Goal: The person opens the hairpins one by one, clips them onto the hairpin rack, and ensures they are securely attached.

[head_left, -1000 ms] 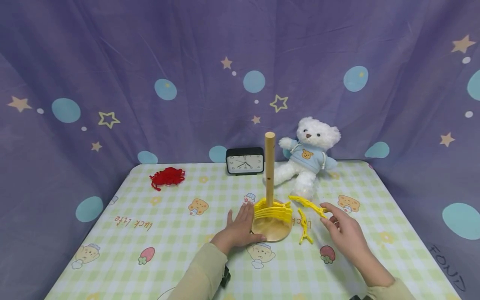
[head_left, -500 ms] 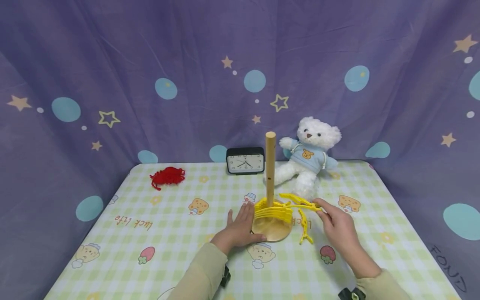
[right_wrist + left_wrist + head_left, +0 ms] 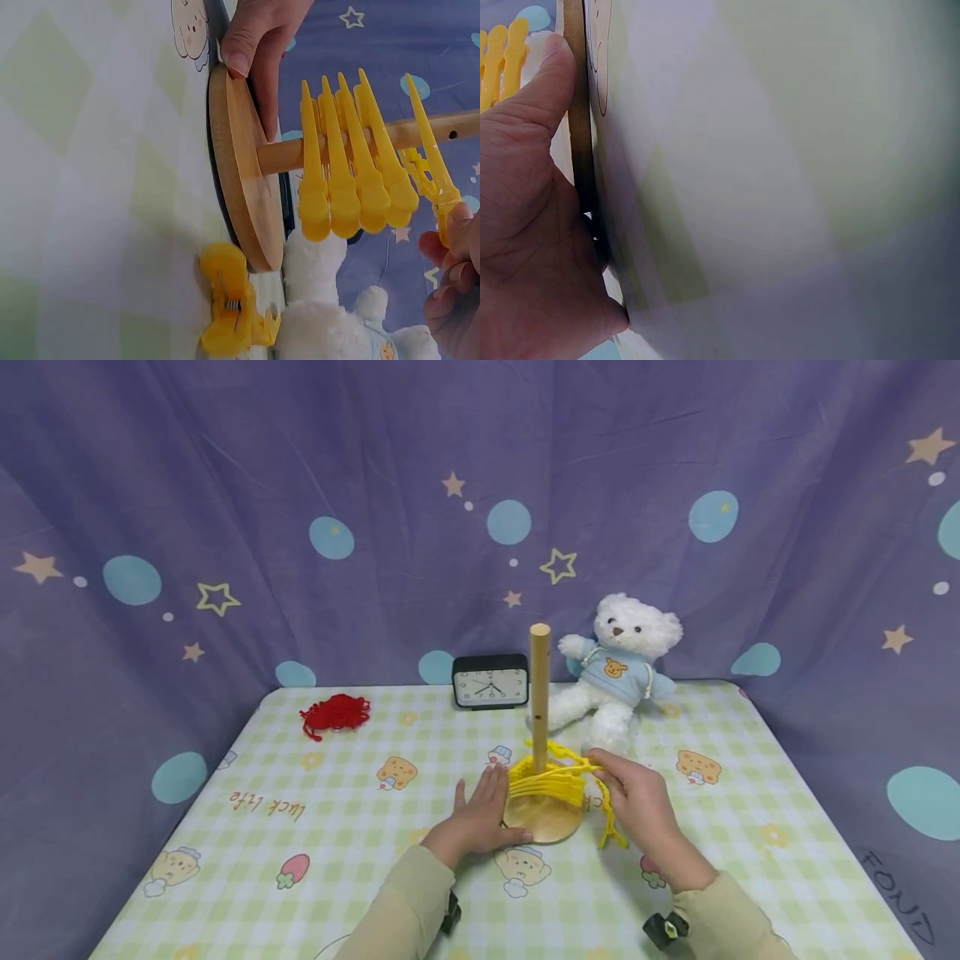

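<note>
A wooden pole (image 3: 540, 693) stands upright on a round wooden base (image 3: 544, 824). My left hand (image 3: 482, 820) rests against the left side of the base, fingers straight, with its thumb at the front rim. Several yellow alligator hair clips (image 3: 352, 187) are stacked around the foot of the pole. Between thumb and fingers, my right hand (image 3: 641, 797) pinches another yellow clip (image 3: 429, 139) by its handle end. Its spread jaws lie on either side of the pole, just above the stack. One loose yellow clip (image 3: 226, 300) lies on the table, right of the base.
A white teddy bear (image 3: 618, 668) in a blue hoodie sits behind and to the right of the pole. A black alarm clock (image 3: 491, 683) stands at the back. Tangled red yarn (image 3: 336, 716) lies at the back left of the checked tablecloth (image 3: 337, 852).
My right hand has moved left with the clip, and the clip's jaws have spread and come around the pole. The left hand has stayed on the base.
</note>
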`<state>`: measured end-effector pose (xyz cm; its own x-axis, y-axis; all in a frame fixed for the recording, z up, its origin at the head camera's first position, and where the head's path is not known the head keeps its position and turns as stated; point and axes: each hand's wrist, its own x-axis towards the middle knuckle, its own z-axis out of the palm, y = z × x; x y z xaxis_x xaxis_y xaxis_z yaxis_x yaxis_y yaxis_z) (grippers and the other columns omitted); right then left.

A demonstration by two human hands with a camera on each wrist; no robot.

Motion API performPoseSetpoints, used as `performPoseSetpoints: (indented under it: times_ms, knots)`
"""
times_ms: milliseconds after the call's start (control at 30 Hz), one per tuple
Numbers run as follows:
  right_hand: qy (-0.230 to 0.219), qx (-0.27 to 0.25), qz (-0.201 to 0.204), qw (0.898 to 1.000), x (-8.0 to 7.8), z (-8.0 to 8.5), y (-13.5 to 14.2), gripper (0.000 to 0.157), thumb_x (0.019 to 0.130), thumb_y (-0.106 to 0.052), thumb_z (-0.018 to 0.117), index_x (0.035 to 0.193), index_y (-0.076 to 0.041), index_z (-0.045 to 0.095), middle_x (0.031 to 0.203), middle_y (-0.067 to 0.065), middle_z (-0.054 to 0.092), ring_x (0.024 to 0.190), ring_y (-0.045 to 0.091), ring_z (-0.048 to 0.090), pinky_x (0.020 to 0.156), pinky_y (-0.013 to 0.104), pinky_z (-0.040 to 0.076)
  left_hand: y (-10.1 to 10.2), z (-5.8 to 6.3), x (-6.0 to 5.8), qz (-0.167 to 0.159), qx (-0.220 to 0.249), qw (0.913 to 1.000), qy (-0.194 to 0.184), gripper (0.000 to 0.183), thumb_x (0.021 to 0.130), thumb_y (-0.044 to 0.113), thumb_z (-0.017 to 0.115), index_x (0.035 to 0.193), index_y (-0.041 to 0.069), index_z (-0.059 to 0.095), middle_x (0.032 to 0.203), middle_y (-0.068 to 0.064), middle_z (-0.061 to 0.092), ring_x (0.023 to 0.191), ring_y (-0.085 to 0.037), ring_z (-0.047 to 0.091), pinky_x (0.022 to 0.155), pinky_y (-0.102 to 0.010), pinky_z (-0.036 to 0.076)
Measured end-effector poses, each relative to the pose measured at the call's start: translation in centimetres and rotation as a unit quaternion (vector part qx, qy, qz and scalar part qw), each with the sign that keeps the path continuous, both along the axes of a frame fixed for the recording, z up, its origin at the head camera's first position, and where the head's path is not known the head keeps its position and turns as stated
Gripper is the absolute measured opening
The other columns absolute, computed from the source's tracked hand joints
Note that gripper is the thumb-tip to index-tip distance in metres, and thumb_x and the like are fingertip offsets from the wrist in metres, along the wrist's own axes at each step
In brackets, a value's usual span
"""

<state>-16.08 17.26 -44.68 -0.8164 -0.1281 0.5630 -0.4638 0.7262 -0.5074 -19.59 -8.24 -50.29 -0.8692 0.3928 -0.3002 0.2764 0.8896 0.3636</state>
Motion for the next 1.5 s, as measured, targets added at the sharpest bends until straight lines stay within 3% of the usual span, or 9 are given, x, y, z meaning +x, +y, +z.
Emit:
performPoseSetpoints:
  times_ms: [333,567,667,800,1000,1267,1500]
  knots:
    - [-0.017,0.015,0.02,1.0,-0.9,0.1,-1.7,0.028,0.088,-0.004,0.07,0.114,-0.012,0.072,0.112,0.006,0.072,0.096,0.028,0.069,0.079,0.044,0.056,0.1,1.6,0.6,-0.01,0.0,0.9999,-0.007,0.112,0.084,0.069,0.058,0.157,0.007,0.001,0.163,-0.008,-0.007,0.149,-0.022,-0.008,0.113,-0.057,-0.011]
    - [-0.058,0.011,0.042,0.997,-0.9,0.4,-2.2,0.028,0.088,-0.003,0.069,0.115,-0.011,0.072,0.112,0.008,0.072,0.104,0.031,0.067,0.087,0.047,0.053,0.1,0.7,0.3,-0.009,-0.003,1.0,-0.001,0.107,0.085,0.069,0.057,0.157,0.006,0.01,0.163,-0.006,-0.01,0.148,-0.021,-0.013,0.112,-0.058,-0.013]
    - [-0.096,0.004,0.044,0.994,-0.8,0.4,-2.0,0.031,0.092,-0.005,0.066,0.121,-0.012,0.068,0.118,0.008,0.069,0.084,0.024,0.068,0.075,0.04,0.056,0.1,0.2,0.1,-0.007,0.0,1.0,0.003,0.109,0.084,0.069,0.058,0.157,0.007,0.006,0.162,-0.006,-0.01,0.148,-0.021,-0.012,0.112,-0.058,-0.013]
    - [-0.157,-0.011,0.051,0.986,-0.6,0.4,-1.5,0.041,0.096,-0.011,0.063,0.136,-0.014,0.058,0.131,0.009,0.061,0.068,0.011,0.055,0.057,0.027,0.048,0.0,-0.2,-0.2,-0.003,-0.002,1.0,0.005,0.114,0.082,0.072,0.057,0.157,0.009,-0.003,0.162,-0.005,-0.013,0.148,-0.021,-0.012,0.112,-0.057,-0.014]
    - [-0.199,-0.032,0.045,0.978,0.1,0.2,-0.1,0.055,0.094,-0.026,0.067,0.145,-0.016,0.047,0.135,0.011,0.056,0.077,0.012,0.057,0.057,0.027,0.048,0.1,-0.1,0.0,0.001,0.005,1.0,0.004,0.114,0.083,0.071,0.058,0.157,0.009,-0.002,0.162,-0.005,-0.013,0.148,-0.02,-0.012,0.112,-0.057,-0.014]
    - [-0.232,-0.032,0.009,0.972,0.8,-0.8,1.7,0.049,0.092,-0.025,0.069,0.137,-0.011,0.055,0.128,0.012,0.061,0.075,0.013,0.058,0.056,0.028,0.048,0.2,2.1,0.7,-0.006,0.002,0.9999,-0.009,0.109,0.086,0.066,0.059,0.157,0.005,0.003,0.163,-0.01,-0.006,0.149,-0.024,-0.006,0.114,-0.058,-0.009]
    - [-0.275,0.0,-0.03,0.961,1.0,-1.6,2.8,0.037,0.088,-0.027,0.073,0.117,-0.006,0.062,0.115,0.011,0.064,0.07,0.013,0.054,0.06,0.03,0.045,0.2,1.8,0.6,-0.002,-0.003,0.9999,-0.014,0.11,0.085,0.067,0.058,0.157,0.008,-0.001,0.163,-0.007,-0.01,0.149,-0.021,-0.011,0.113,-0.057,-0.011]
